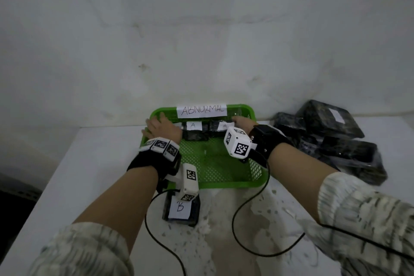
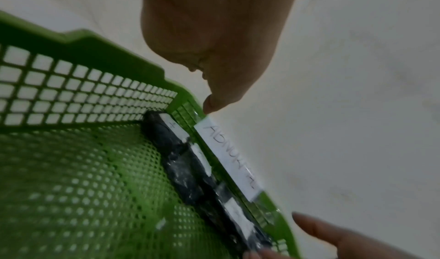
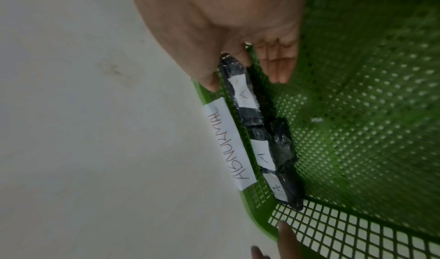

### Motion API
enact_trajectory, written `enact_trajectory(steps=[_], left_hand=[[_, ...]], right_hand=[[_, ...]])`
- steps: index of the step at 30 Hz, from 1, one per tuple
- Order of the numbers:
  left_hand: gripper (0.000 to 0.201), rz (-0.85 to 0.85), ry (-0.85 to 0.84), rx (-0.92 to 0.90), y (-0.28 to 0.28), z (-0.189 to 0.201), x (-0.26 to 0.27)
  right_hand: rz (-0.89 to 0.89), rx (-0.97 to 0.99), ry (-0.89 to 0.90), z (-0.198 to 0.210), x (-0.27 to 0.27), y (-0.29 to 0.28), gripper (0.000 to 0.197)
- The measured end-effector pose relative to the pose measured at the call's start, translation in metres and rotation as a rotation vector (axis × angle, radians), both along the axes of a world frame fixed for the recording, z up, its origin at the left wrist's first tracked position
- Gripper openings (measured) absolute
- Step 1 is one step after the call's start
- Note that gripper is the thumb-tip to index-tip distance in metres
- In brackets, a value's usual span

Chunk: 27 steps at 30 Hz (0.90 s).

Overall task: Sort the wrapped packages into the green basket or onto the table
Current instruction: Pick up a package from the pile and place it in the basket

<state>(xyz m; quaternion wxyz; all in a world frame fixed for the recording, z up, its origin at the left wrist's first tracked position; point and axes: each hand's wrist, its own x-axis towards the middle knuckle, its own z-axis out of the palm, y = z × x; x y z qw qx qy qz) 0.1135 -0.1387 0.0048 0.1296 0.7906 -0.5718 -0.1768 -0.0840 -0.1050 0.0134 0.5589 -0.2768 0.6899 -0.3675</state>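
Observation:
A green basket (image 1: 224, 185) with an "ABNORMAL" label (image 1: 201, 111) on its back rim stands on the white table (image 1: 100, 163). Three black wrapped packages labelled A stand on edge along its back wall (image 3: 266, 155). My right hand (image 1: 243, 123) is at the back right corner. There the thumb and index finger (image 3: 240, 56) pinch the end of the rightmost A package (image 3: 240, 93), and the other fingers hang straight. My left hand (image 1: 160, 126) rests with spread fingers on the basket's back left corner, a fingertip (image 2: 209, 105) touching the rim. A package labelled B (image 1: 180, 208) lies on the table before the basket.
A pile of several black wrapped packages (image 1: 331, 139) lies on the table to the right of the basket, against the wall. The basket backs onto a white wall (image 1: 201, 29). Two black cables (image 1: 246, 242) run from my wrists across the near table.

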Motion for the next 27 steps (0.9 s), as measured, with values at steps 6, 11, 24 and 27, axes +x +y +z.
enact_trajectory(steps=[6, 11, 24, 27], left_hand=[[0.063, -0.256, 0.092, 0.133, 0.025, 0.016, -0.071], [0.061, -0.425, 0.187, 0.233, 0.035, 0.007, -0.129], [0.062, -0.541, 0.116, 0.429, 0.038, -0.018, -0.197], [0.06, -0.53, 0.131, 0.436, 0.038, -0.02, -0.199]], right_hand=[[-0.151, 0.015, 0.09, 0.021, -0.06, 0.008, 0.036], [0.117, 0.1, 0.643, 0.008, -0.129, 0.015, 0.044], [0.589, 0.2, 1.119, -0.036, -0.171, -0.019, 0.077], [0.566, 0.179, 1.165, -0.048, -0.172, -0.02, 0.07]])
